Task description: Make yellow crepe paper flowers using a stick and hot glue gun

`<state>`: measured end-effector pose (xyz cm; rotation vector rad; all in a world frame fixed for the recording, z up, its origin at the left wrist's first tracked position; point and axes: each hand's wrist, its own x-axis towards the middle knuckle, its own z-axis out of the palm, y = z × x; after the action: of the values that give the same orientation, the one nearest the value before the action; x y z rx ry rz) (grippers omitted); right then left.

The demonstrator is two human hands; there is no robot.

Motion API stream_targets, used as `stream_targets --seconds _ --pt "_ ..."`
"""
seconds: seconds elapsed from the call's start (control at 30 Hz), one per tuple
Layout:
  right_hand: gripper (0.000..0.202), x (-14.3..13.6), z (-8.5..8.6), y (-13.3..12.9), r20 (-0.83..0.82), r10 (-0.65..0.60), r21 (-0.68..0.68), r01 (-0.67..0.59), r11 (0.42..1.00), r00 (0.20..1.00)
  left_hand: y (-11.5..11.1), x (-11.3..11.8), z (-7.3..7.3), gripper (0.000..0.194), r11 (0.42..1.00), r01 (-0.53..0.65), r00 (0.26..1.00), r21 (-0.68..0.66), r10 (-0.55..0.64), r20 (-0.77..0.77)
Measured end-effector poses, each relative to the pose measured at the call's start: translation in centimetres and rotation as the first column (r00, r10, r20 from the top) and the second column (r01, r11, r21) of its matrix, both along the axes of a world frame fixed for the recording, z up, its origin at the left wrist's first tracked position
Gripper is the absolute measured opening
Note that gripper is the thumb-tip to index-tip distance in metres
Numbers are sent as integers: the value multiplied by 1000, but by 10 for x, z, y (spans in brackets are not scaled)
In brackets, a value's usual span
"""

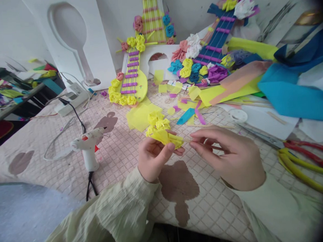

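My left hand (pixel 155 158) is closed round a folded piece of yellow crepe paper (pixel 175 141), held above the table between thumb and fingers. My right hand (pixel 232 157) pinches a thin wooden stick (pixel 187 139). One end of the stick meets the yellow paper; whether it goes inside I cannot tell. Just behind my left fingers are several crumpled yellow paper flowers (pixel 156 118), near a flat yellow sheet (pixel 140 116).
A white glue gun (pixel 87 149) stands to the left, its cord trailing to a power strip (pixel 72 100). Decorated paper instruments, including a yellow one (pixel 134 81), lean at the back. At right lie scissors (pixel 274 141), a tape roll (pixel 237 116) and blue paper (pixel 294 93).
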<state>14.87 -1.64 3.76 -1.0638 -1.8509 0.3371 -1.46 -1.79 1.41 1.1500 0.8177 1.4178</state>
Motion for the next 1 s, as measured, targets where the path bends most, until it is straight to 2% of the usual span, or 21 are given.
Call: stream_targets --seconds 0.2,0.77,1.0 --pt "13 2 -1 2 -27 -12 -33 11 999 1000 1 0 -1 14 999 31 999 20 -32 20" --pt "16 1 4 3 143 -13 216 -19 976 990 4 1 -1 14 998 14 1000 -67 -13 12" --pt "15 0 -2 4 146 -29 224 -4 975 989 8 0 -6 19 995 39 999 -92 -37 23"
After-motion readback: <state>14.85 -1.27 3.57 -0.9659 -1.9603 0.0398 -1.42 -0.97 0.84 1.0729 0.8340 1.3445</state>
